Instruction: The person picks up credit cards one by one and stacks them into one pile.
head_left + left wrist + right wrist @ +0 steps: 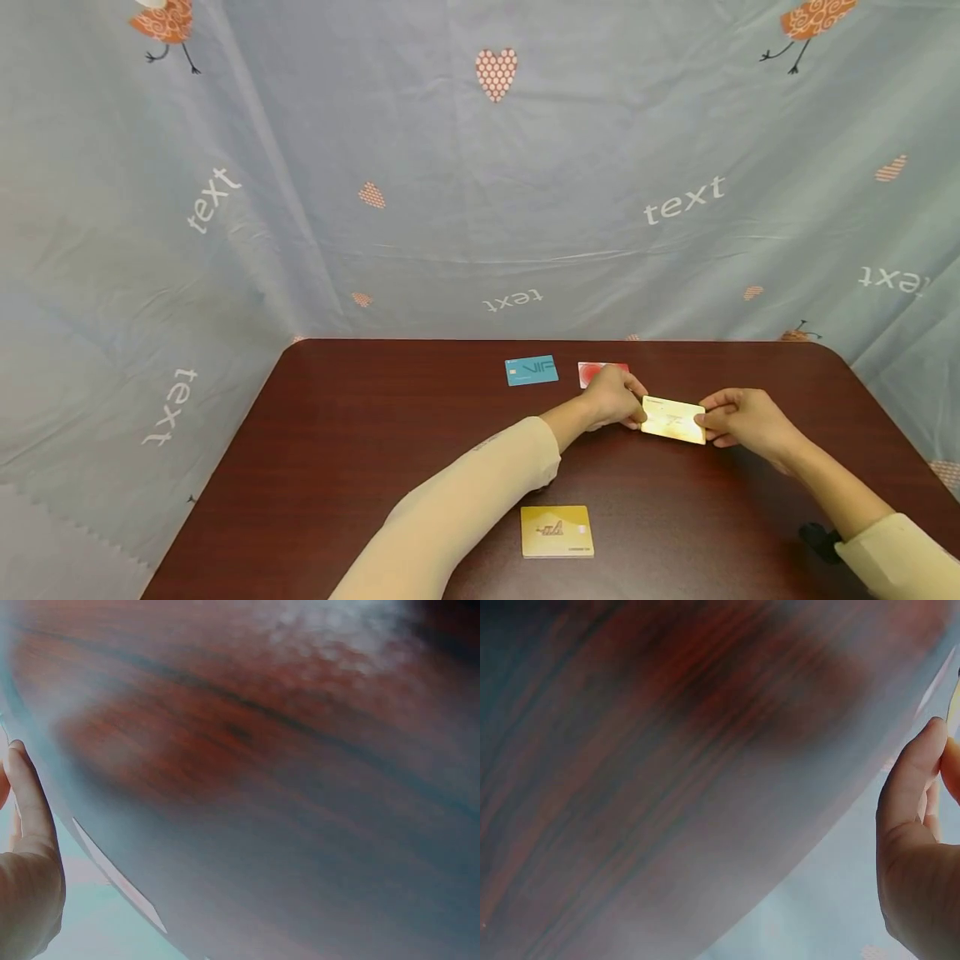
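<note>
A shiny gold card [673, 419] is held above the far right part of the table, its face tilted toward me. My left hand [613, 398] pinches its left edge, while my right hand [750, 427] grips the right edge between thumb and fingers. Behind the left hand lies a red and white card [591, 374], partly covered by that hand. In the right wrist view, a thin strip of the gold card [954, 709] shows at the fingertips. The left wrist view catches only part of the left hand [31, 877] at its edge.
A blue card [532, 371] lies flat near the table's far edge, left of the red one. Closer to me, another gold card [557, 532], apparently a small stack, rests on the dark red-brown table [360, 467]. A patterned grey-blue cloth [450, 208] hangs behind.
</note>
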Demonstrator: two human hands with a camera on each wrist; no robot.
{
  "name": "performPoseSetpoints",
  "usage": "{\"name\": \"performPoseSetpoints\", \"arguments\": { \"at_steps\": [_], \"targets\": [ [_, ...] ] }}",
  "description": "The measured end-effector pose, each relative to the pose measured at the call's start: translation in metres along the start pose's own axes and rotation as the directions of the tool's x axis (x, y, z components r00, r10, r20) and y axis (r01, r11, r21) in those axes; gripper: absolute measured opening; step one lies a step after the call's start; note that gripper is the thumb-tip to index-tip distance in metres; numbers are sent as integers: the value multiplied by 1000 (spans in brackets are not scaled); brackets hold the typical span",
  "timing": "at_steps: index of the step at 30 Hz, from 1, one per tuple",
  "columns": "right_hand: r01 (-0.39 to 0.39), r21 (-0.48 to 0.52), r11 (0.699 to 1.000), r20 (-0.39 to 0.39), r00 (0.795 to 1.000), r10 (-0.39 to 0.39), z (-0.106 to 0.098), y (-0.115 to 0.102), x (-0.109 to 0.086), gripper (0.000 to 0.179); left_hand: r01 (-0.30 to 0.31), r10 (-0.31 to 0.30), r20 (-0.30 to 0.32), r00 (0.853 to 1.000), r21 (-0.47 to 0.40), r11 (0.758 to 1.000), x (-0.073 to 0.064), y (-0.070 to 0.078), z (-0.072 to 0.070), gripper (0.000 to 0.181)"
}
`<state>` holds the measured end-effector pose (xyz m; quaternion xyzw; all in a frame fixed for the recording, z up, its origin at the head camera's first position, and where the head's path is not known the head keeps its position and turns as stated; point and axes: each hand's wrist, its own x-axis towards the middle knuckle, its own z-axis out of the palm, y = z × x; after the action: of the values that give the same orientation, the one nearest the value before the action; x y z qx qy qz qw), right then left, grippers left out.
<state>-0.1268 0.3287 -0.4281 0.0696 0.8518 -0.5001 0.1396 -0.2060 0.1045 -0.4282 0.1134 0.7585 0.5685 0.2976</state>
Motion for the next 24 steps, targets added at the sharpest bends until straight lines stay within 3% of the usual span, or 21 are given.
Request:
{"name": "performPoseSetpoints", "arguments": {
  "at_steps": [9, 16, 24],
  "targets": [
    [23, 34, 999, 2, 1000, -23, 3, -5, -4, 38, -30, 32, 37, 999, -46, 999, -10, 0, -10, 25],
    [48, 45, 998, 9, 999, -48, 8, -12, -9, 38, -16, 20, 37, 999, -104, 994, -17, -3, -17, 24],
    [74, 89, 993, 30, 997, -77, 17, -22, -13, 40, -20, 26, 52, 998, -113, 993, -24, -8, -28, 22]
  ]
}}
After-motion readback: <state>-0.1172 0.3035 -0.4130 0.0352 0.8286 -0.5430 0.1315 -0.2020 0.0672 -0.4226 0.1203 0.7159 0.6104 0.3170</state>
